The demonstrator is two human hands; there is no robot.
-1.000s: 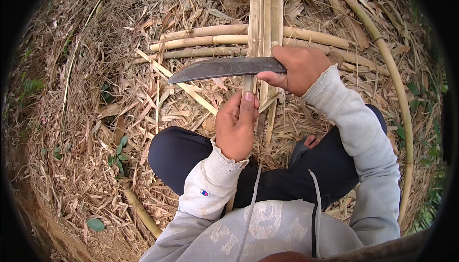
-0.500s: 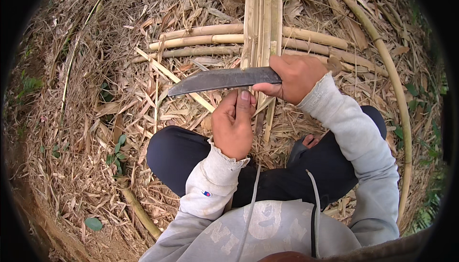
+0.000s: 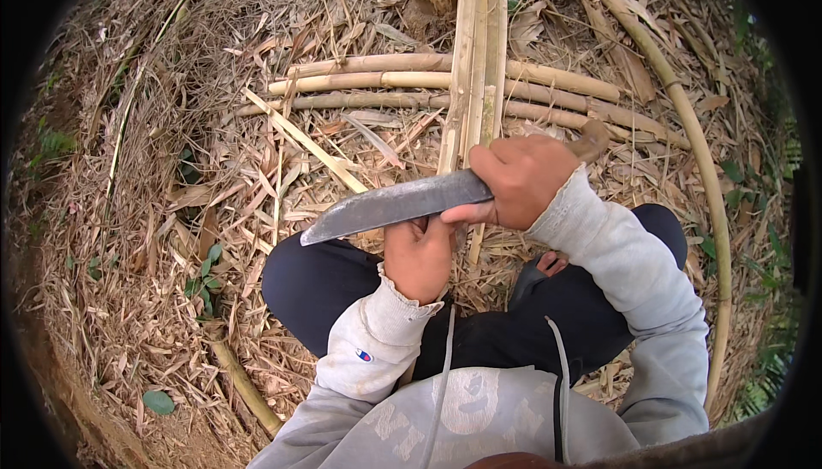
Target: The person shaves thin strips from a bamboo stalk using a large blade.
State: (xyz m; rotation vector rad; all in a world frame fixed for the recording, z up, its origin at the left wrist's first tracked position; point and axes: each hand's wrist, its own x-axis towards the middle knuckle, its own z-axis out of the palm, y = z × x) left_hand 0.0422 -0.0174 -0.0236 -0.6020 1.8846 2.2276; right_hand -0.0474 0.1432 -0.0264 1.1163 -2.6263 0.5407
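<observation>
Got the right hand [image 3: 524, 180] clamped round a scuffed, dark steel machete [image 3: 394, 206], blade angling left over the left hand [image 3: 418, 265] (fingertips hidden, can't tell if they're pinching anything), with pale, fibrous split-bamboo strips [image 3: 476, 58] stretching lengthwise away beyond it, roughly crosswise, nearer the right.

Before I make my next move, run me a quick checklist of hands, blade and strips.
1. Right hand closed on the knife: ok, with the wooden handle jutting out behind.
2. Left hand clear of the blade: cannot tell; the blade hides its fingertips.
3. Left hand gripping a strip: cannot tell, also hidden.
4. Blade tip clear of the left knee: cannot tell; they nearly overlap from above, and height is unclear.
5. Pale strips lying across the poles: ok.
</observation>
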